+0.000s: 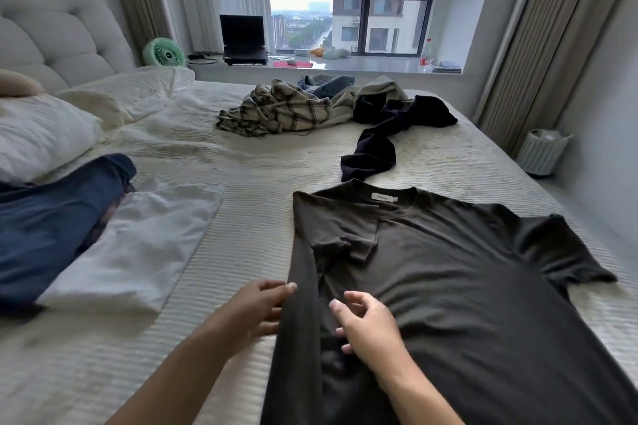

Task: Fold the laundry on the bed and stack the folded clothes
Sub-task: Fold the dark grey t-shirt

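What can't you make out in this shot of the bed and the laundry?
Head view only:
- Dark T-shirt: hem cut off by bottom edge.
- Its neck label: text too small.
- Navy garment: cut off by left edge.
- Unfolded pile: item count hidden by overlap.
- Left hand: fingertips hidden behind shirt edge.

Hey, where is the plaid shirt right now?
In the head view the plaid shirt lies crumpled at the far middle of the bed, under the window, leftmost in the unfolded pile beside the black garment.

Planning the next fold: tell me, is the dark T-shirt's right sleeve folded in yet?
No. The dark T-shirt's right sleeve lies spread out; only the left sleeve is folded in.
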